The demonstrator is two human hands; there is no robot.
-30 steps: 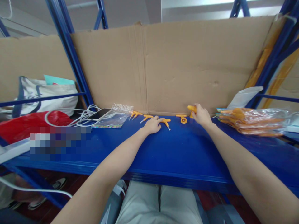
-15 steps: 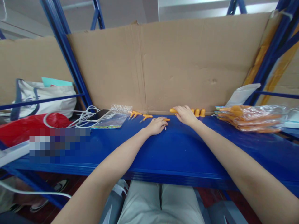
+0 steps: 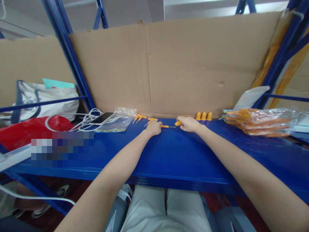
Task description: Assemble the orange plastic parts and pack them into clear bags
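My left hand (image 3: 154,128) is closed around the handle end of an orange corkscrew (image 3: 165,126). Its ribbed orange shank and bare metal spiral point right. Facing the spiral's tip, a small gap away, is an orange cap (image 3: 178,123) pinched in my right hand (image 3: 189,124). Left of my left hand, another orange corkscrew (image 3: 152,119) lies on the blue shelf, partly hidden by that hand. Beyond it lie more corkscrews (image 3: 139,117) with T-shaped handles. Three orange caps (image 3: 204,116) stand upright in a row behind my right hand.
Clear-wrapped orange packages (image 3: 260,122) are stacked at right. Leftward lie a clear plastic bag (image 3: 116,125), a phone (image 3: 102,118), white cables (image 3: 84,124) and a red bag (image 3: 36,129). A cardboard sheet (image 3: 183,67) backs the blue shelf (image 3: 169,158).
My left hand has shifted left and turned the corkscrew from pointing down to pointing right. My right hand has brought the cap nearer to me, level with the spiral.
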